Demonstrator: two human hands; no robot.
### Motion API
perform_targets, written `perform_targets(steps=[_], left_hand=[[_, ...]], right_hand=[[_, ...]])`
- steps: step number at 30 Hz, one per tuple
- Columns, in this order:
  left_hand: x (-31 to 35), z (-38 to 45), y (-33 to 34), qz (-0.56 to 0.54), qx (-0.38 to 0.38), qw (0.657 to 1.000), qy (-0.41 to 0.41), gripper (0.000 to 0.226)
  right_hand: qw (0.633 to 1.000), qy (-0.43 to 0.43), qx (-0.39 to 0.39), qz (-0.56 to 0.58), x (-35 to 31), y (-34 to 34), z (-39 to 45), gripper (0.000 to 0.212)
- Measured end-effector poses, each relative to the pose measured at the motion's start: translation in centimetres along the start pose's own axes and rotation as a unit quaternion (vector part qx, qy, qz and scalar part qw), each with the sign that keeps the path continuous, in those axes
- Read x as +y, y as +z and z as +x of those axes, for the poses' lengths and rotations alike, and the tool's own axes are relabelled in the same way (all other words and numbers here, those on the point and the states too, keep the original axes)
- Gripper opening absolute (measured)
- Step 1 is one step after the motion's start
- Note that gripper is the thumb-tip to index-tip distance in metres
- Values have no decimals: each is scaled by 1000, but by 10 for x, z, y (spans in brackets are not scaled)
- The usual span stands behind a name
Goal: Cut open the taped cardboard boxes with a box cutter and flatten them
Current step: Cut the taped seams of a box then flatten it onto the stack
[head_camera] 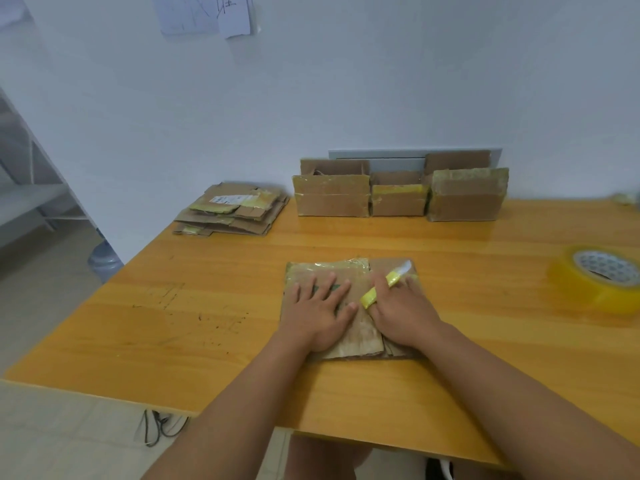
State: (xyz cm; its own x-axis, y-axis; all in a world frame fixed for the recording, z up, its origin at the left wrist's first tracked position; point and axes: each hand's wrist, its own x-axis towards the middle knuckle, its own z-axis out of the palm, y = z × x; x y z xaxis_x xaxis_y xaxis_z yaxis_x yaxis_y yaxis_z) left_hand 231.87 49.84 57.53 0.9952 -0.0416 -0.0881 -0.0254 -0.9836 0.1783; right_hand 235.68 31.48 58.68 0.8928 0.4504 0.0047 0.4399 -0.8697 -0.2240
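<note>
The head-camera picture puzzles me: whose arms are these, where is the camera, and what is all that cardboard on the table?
There is no machine here. A person wears a wide-angle camera on the head, looking forward and down, so you see their own two arms and hands from above.

The left hand lies flat, fingers spread, pressing down a flattened box on the wooden table. The right hand presses the same box while a yellow box cutter sits between its fingers, blade end pointing away.

At the far edge stand three taped boxes in a row, not yet opened. To the left lies a stack of flattened boxes. On the right sits a roll of clear yellowish tape.
</note>
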Motion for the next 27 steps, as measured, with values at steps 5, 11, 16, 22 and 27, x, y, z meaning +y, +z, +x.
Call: perform_targets(steps=[5, 11, 16, 22, 27], left_hand=[[13, -2, 1, 59, 23, 998, -29, 66], [11, -12, 9, 0, -14, 1000, -1, 72], [12, -13, 8, 16, -14, 1000, -5, 77], [14, -13, 9, 15, -9, 1000, -6, 82], [13, -14, 11, 1, -6, 1000, -16, 93]], right_hand=[[997, 49, 59, -21, 2, 19, -7, 66], [998, 42, 52, -15, 3, 17, -6, 69], [999, 25, 13, 16, 11, 6, -4, 66], [997, 69, 38, 24, 19, 11, -14, 70], [993, 76, 35, 89, 22, 14, -11, 74]])
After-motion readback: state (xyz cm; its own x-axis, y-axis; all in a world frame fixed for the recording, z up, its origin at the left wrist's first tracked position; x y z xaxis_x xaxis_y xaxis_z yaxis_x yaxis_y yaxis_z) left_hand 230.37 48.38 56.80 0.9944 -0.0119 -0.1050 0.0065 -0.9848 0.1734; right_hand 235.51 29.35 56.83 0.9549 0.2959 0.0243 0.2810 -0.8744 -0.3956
